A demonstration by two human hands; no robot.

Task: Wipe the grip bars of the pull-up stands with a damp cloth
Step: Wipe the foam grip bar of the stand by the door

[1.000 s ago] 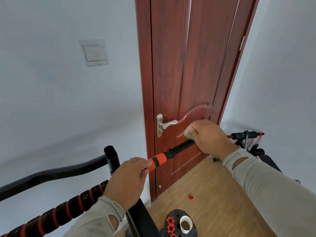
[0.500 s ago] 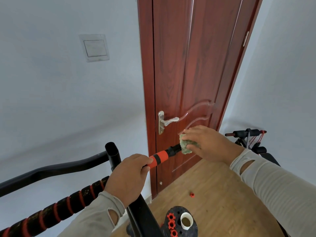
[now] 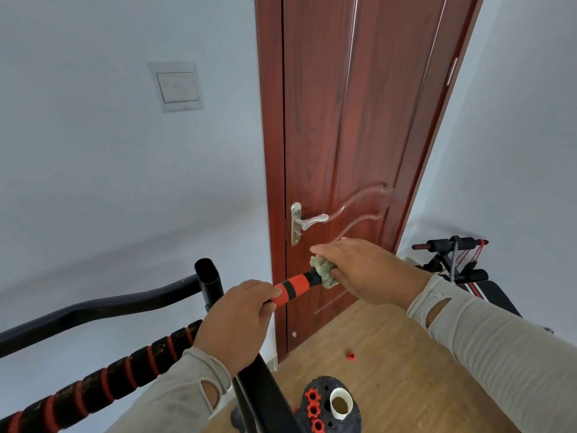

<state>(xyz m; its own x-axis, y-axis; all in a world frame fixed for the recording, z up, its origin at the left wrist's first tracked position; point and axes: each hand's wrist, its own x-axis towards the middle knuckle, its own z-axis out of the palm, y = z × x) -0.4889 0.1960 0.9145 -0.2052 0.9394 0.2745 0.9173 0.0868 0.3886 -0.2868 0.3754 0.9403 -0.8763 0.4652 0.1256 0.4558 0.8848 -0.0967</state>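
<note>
A black grip bar with an orange band runs from the pull-up stand's black upright toward the door. My left hand grips this bar just before the orange band. My right hand holds a pale green cloth wrapped round the bar right beyond the orange band, hiding the bar's far end. A second grip bar, black foam with red rings, slants down to the lower left.
A red-brown door with a silver lever handle stands straight ahead. A black curved frame tube crosses left. On the wooden floor lie a small red part and a black base with red knobs. A folded exercise bench sits right.
My right hand has slid the cloth back along the bar toward the orange band, covering the black ribbed stretch that showed earlier. My left hand has kept its grip.
</note>
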